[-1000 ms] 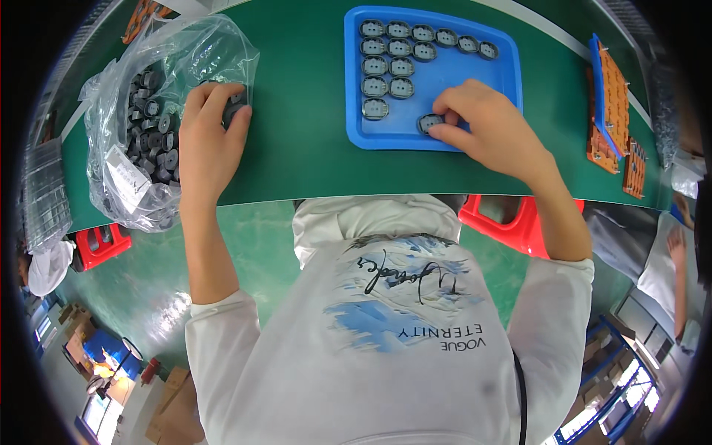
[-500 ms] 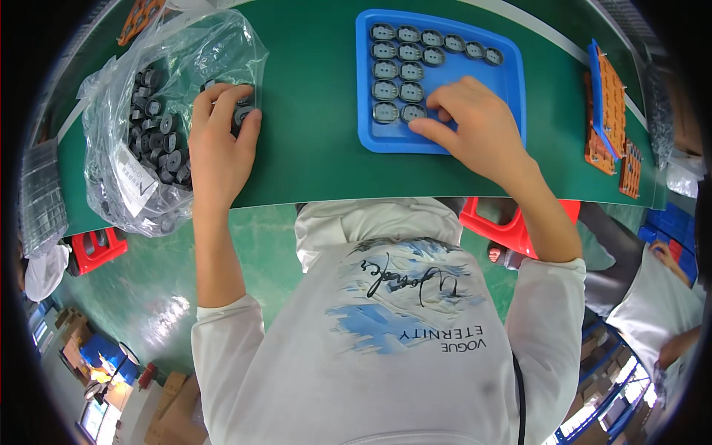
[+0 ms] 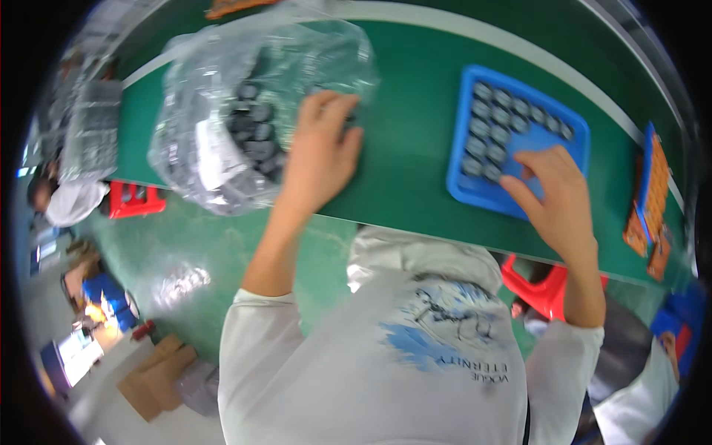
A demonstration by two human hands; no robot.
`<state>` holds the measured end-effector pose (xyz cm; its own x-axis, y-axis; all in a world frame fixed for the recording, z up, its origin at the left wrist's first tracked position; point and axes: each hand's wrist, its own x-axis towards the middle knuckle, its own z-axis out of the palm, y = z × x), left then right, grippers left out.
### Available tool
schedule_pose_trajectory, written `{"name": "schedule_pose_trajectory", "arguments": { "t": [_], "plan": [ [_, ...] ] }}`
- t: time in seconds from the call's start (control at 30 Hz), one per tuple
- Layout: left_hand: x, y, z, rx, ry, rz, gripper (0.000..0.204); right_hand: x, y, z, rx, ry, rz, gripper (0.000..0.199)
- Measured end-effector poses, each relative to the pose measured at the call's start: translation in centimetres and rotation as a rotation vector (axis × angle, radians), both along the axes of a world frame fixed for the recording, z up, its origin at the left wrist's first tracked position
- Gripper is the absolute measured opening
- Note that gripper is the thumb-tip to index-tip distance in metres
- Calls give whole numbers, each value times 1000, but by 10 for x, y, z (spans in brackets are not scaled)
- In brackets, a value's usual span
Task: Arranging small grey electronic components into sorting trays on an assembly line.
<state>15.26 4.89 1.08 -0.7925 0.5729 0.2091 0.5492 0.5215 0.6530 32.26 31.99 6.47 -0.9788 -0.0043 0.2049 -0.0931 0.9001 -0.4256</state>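
Observation:
A clear plastic bag (image 3: 185,89) lies on the green table at the left, with many round dark-grey parts (image 3: 256,130) inside it. My left hand (image 3: 324,144) is at the bag's right side, its fingers curled down over a dark part that shows partly between thumb and forefinger. To the right sits a blue tray (image 3: 458,148) with similar round parts (image 3: 498,136) lined up in rows along its left and far sides. Over the tray's near part is my right hand (image 3: 552,185), thumb and forefinger apart. The thumb tip is beside the nearest part of the second row.
Orange boards (image 3: 653,200) and a blue-edged panel stand at the table's right end. Red stools (image 3: 545,289) are below the table edge. A person in a white top (image 3: 638,393) is at the lower right. Cardboard boxes (image 3: 152,374) lie on the floor at the lower left.
The whole view has turned and slid, so bag, tray and both hands appear farther right. The picture is blurred. Relative to the bag and tray, my hands have barely moved.

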Motion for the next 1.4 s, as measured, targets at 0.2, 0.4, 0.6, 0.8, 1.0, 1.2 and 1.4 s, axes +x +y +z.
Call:
{"name": "schedule_pose_trajectory", "arguments": {
  "t": [0.2, 0.4, 0.6, 0.8, 1.0, 1.2, 1.4],
  "plan": [
    [0, -16, -12, -9, 85, 11, 22, -117, -64, 22, -314, -18, 462, 25],
    [2, -49, 15, 168, 55, 153, 23, -210, -110, -35, -62, -132, 727, 37],
    [-42, -99, 23, -343, 132, 476, 26, -240, -144, -38, 24, -361, 757, 27],
    [-44, -75, 11, -662, 238, 514, 69, -283, -199, -55, 11, -15, 712, 55],
    [-45, -74, 6, -464, 68, 413, 58, -296, -185, -79, 152, -103, 678, 61],
    [-51, -75, 5, -421, 142, 461, 49, -277, -192, -58, 103, -107, 526, 38],
    [-50, -72, 14, -355, 126, 421, 39, -286, -169, -78, 43, -63, 625, 38]
  ]
}}
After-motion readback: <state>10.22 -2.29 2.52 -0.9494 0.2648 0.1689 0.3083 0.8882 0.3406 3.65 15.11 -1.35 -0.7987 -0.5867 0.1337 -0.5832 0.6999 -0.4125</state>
